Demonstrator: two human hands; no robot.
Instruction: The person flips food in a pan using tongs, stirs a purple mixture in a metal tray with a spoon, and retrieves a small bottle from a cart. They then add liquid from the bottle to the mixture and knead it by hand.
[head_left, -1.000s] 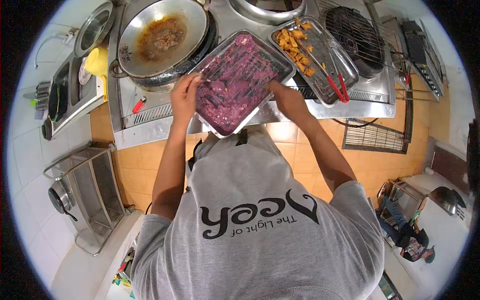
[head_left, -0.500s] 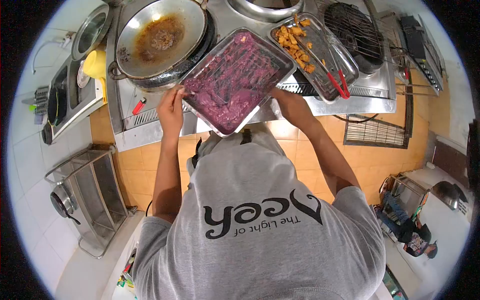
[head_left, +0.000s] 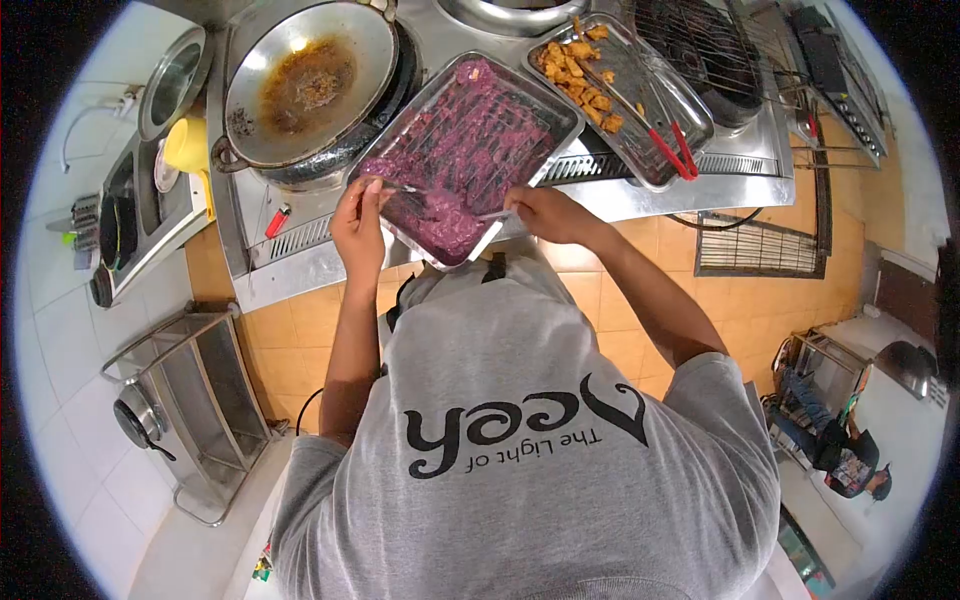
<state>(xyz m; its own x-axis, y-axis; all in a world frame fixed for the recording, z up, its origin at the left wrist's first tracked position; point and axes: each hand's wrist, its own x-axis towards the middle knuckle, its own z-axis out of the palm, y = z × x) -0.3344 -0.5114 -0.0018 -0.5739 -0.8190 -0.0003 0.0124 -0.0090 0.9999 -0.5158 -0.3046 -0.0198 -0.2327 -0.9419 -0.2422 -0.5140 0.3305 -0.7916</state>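
A rectangular metal tray (head_left: pixel 543 120) holds sticky purple mash (head_left: pixel 480 130), spread over its base and heaped at the near corner. My left hand (head_left: pixel 358 222) is pinched shut on a thin metal utensil (head_left: pixel 400 187) at the tray's left side. From the right, my right hand (head_left: pixel 552 213) grips another thin metal utensil (head_left: pixel 492 215), whose end reaches the purple heap. The working ends of both are too small or buried to tell spoon from fork. Behind the tray's right side, a second tray (head_left: pixel 640 115) bears fried brown pieces (head_left: pixel 580 75) and red-handled tongs (head_left: pixel 675 150).
A wok (head_left: pixel 375 60) with brown oily residue sits on the stove, left of the tray. A red lighter (head_left: pixel 278 220) lies by the counter edge (head_left: pixel 270 285). A grill rack (head_left: pixel 690 50) stands at back right. Another person (head_left: pixel 845 450) is far off at right.
Both hands have shifted from the tray's outer edges inward over its near part. The utensils now show in them, over the purple mash. The tray stays almost in place.
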